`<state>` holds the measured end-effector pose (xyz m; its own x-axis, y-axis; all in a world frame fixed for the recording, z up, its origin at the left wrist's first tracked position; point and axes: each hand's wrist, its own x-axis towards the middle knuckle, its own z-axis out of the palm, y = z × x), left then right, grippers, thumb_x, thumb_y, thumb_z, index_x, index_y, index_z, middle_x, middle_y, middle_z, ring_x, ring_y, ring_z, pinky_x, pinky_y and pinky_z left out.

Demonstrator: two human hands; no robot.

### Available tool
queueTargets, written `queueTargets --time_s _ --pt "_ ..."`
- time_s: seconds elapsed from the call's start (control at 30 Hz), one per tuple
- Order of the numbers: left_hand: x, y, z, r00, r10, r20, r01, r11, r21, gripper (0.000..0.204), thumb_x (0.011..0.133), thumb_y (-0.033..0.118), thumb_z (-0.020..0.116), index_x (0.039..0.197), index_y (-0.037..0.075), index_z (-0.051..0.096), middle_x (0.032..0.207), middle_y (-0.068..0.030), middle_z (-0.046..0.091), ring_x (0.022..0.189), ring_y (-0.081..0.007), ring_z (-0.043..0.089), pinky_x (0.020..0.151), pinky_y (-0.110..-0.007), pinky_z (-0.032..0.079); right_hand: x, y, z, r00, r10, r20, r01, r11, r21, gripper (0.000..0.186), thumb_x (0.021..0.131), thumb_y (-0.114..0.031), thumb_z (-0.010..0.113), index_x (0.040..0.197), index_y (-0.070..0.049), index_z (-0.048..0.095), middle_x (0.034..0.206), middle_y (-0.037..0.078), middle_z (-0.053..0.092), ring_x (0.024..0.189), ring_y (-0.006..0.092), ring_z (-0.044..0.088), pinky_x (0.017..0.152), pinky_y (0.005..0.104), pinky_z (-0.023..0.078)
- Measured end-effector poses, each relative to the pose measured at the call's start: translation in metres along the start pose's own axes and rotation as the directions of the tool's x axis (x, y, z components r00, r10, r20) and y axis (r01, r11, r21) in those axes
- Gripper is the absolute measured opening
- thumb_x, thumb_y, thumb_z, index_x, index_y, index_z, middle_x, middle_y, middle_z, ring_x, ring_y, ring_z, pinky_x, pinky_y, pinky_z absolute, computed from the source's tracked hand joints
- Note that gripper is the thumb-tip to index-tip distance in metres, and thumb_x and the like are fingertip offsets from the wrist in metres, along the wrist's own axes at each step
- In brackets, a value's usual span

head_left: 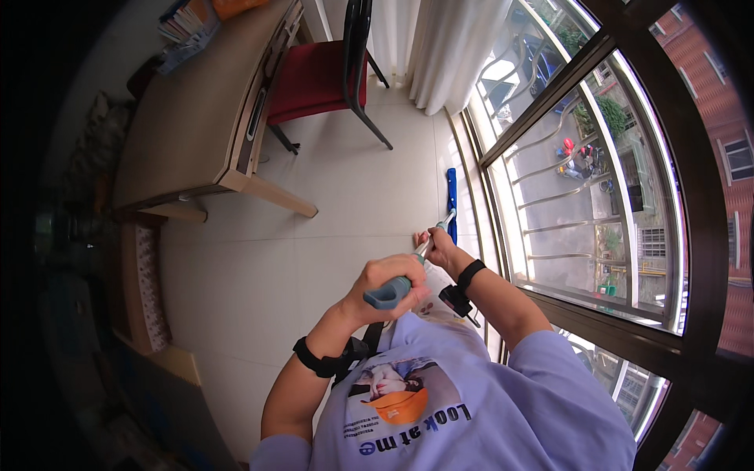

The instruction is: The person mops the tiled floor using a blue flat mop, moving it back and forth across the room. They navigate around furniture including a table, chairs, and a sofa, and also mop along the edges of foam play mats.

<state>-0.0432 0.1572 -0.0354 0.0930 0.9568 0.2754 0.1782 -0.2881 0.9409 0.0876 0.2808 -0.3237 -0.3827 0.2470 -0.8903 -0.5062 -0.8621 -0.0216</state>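
Observation:
My left hand (387, 275) is closed around the grey-blue grip (381, 295) at the top of a pole. Further down the pole, my right hand (441, 250) has its fingers wrapped round the shaft. At the pole's far end a long, narrow blue mop head (452, 188) lies on the tiled floor (353, 196), alongside the window's bottom track. Both wrists wear black bands with small devices. A bare foot shows just beyond my hands, partly hidden.
A wooden table (188, 118) with books in a holder (188, 35) stands at upper left, beside a red-seated chair (310, 74). A white curtain (444, 55) hangs behind. Barred windows (581, 204) run down the right side. Low furniture (141, 298) lines the left.

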Motion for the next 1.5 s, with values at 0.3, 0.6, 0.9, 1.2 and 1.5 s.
queueTargets --time_s 0.3,0.6,0.9,1.2,1.5 --pt "0.117 -0.039 -0.047 0.997 -0.061 -0.039 0.062 0.998 0.013 0.011 0.072 -0.002 0.065 0.070 0.003 0.055 0.070 -0.0061 0.061 0.069 -0.0203 0.060 0.085 -0.037 0.046 0.050 -0.079 0.090 0.997 -0.048 -0.061 0.049 0.999 0.008 0.020 0.090 -0.010 0.038 0.104 0.003 0.032 0.090 0.015 0.048 0.070 0.0202 0.053 0.059 0.0295 0.053" --pt "0.219 -0.087 -0.046 0.982 -0.111 -0.153 0.115 0.993 0.016 0.014 0.069 -0.007 0.064 0.071 0.002 0.053 0.073 -0.0088 0.058 0.073 -0.0227 0.059 0.079 -0.035 0.046 0.091 -0.190 0.176 0.998 -0.024 -0.053 0.014 0.984 -0.179 0.021 0.090 -0.011 0.036 0.105 0.002 0.030 0.073 0.011 0.048 0.059 0.0193 0.051 0.050 0.0289 0.049" --pt "0.287 -0.170 -0.024 0.938 -0.096 -0.334 0.132 0.987 0.087 0.019 0.067 -0.004 0.070 0.073 0.002 0.053 0.076 -0.0093 0.057 0.079 -0.0260 0.059 0.084 -0.036 0.046 0.170 -0.284 0.237 1.000 -0.013 0.025 0.022 0.912 -0.409 0.017 0.091 -0.014 0.036 0.100 0.000 0.032 0.064 0.009 0.046 0.051 0.0195 0.049 0.047 0.0302 0.046" --pt "0.337 -0.216 -0.039 0.897 -0.087 -0.433 0.156 0.980 0.125 0.019 0.066 -0.005 0.069 0.074 0.003 0.053 0.078 -0.0081 0.056 0.081 -0.0258 0.059 0.086 -0.035 0.044 0.217 -0.330 0.291 0.997 0.031 0.067 0.007 0.866 -0.500 0.014 0.091 -0.012 0.036 0.098 -0.001 0.031 0.066 0.009 0.044 0.051 0.0190 0.047 0.045 0.0289 0.045" --pt "0.320 -0.210 -0.047 0.811 -0.150 -0.565 0.195 0.981 0.018 0.018 0.068 -0.008 0.068 0.073 0.001 0.053 0.076 -0.0090 0.055 0.080 -0.0263 0.059 0.080 -0.036 0.045 0.220 -0.302 0.306 0.994 -0.063 -0.085 -0.010 0.746 -0.666 0.022 0.086 -0.002 0.034 0.106 0.005 0.032 0.075 0.014 0.045 0.058 0.0217 0.053 0.045 0.0322 0.048"
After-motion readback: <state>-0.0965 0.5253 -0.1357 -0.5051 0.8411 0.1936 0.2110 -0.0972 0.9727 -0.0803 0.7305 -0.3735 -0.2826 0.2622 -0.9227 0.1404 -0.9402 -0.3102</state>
